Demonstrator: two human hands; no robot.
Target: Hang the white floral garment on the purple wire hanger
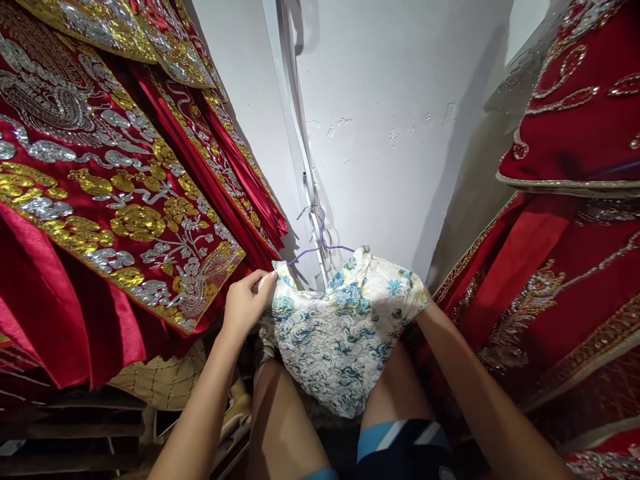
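Observation:
A small white dress with a blue and green floral print [340, 333] hangs on a thin purple hanger [323, 243] hooked at the white wall. My left hand [245, 303] is closed, pinching the dress's left shoulder between thumb and fingers. My right forearm [465, 373] reaches to the dress's right shoulder; that hand is hidden behind the fabric, so its fingers do not show.
Red garments with gold and silver embroidery [115, 193] hang close on the left, and more red embroidered garments [565, 253] on the right. A white wall [390, 120] stands ahead. My bare knees and blue shorts [395, 440] are below. A cream woven item [165, 380] lies low left.

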